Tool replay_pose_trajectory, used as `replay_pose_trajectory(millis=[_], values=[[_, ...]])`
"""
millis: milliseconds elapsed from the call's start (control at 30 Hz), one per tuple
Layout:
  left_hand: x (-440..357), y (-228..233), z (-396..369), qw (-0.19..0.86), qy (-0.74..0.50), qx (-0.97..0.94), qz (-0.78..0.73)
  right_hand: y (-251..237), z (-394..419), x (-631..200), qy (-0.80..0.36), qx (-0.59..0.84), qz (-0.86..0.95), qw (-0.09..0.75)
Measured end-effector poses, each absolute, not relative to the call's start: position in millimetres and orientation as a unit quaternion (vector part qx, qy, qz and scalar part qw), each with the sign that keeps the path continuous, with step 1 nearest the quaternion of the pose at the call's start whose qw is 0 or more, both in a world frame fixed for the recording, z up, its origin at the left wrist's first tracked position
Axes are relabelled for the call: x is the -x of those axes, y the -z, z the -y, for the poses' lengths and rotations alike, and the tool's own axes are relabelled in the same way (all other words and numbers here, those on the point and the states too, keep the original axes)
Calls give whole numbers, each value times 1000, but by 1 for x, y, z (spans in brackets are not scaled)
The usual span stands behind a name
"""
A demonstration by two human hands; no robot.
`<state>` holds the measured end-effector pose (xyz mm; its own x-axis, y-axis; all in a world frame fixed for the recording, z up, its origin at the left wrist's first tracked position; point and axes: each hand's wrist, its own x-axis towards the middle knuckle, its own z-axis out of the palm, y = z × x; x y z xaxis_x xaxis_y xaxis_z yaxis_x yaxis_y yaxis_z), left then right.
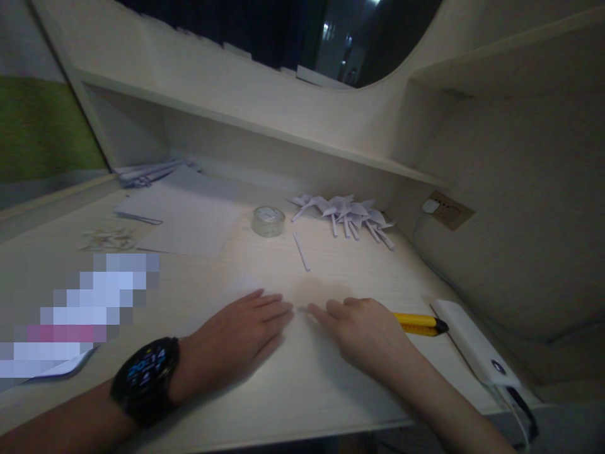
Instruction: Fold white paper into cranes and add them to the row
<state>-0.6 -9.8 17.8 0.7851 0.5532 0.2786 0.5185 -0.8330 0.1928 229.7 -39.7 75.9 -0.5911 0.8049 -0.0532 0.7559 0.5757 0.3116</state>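
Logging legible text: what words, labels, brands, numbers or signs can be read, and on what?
"20:14", slightly blurred, on the black watch; its other marks are too small to read.
Markings on the yellow tool: too small to read.
Mark on the white box: too small to read.
Pixelated patch: unreadable.

Tape btwn sheets, L, & folded papers, R; paper tube nearer frt.

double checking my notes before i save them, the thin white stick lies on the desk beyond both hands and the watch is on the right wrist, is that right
Not quite: the head view shows the watch on the left wrist, not the right. The thin white stick does lie on the desk beyond the left hand and right hand.
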Motion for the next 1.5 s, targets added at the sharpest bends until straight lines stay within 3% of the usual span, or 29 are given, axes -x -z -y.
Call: replay_pose_trajectory(millis=[1500], values=[[2,-24,9,87,-178,-939,-280,-71,36,-234,-126,-445,-883,84]])
